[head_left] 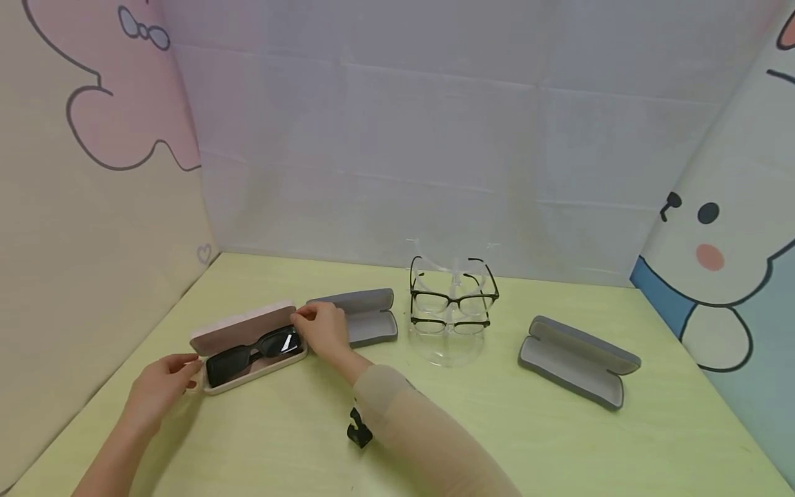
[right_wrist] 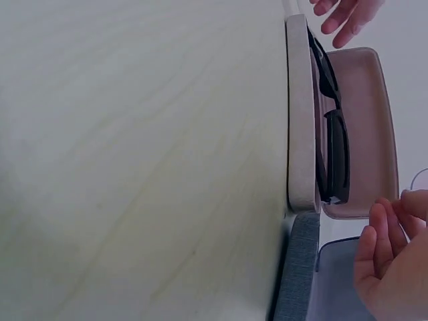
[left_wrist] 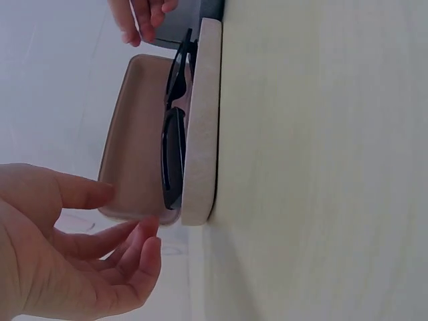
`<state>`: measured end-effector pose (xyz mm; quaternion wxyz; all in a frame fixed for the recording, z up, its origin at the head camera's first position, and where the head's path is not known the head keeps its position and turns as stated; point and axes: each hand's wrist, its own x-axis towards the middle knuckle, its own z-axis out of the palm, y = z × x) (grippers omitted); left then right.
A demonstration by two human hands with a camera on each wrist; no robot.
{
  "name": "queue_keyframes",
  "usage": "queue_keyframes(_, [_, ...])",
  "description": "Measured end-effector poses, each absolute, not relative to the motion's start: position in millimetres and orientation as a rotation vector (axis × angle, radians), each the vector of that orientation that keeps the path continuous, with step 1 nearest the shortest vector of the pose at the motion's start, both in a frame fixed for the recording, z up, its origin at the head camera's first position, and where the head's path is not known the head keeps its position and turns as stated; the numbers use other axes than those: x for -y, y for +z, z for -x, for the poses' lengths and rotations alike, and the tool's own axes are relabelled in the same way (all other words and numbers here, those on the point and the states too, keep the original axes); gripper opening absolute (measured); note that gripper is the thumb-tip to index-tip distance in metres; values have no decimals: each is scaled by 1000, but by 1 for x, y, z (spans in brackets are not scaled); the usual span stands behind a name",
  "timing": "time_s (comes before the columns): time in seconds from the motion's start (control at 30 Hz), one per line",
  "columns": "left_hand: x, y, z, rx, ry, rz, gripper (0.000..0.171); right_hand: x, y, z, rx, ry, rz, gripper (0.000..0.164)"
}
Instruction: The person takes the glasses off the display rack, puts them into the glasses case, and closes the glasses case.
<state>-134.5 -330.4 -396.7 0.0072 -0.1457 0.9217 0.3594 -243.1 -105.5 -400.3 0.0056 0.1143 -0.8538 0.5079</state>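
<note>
On a yellow-green tabletop (head_left: pixel 584 449), black sunglasses (head_left: pixel 267 346) lie in an open case (head_left: pixel 261 372), lower left of frame, left hand (head_left: pixel 160 382) and right hand (head_left: pixel 326 330) loosely curled, seemingly ungrasping, at its ends, placement apparently done, closing calling for fingertips behind the lid (head_left: pixel 225 336)

Glossy plstc sunnies (head_left: pixel 266 346), matt case (left_wrist: pixel 202 140)

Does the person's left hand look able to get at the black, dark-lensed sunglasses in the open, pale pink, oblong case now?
Probably yes: the left hand is beside one end of the pale pink case, whose lid stands open, and the black sunglasses rise uncovered above the rim.
</note>
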Motion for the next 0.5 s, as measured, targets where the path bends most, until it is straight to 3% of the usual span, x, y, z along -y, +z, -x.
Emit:
queue_keyframes(0.2, [324,-387,142,-2969,1241,619,55,111,-389,243,2546,1670,-357,14])
queue_keyframes(0.5, [323,-382,158,-2973,1268,626,62,117,-377,245,2793,1375,-471,26])
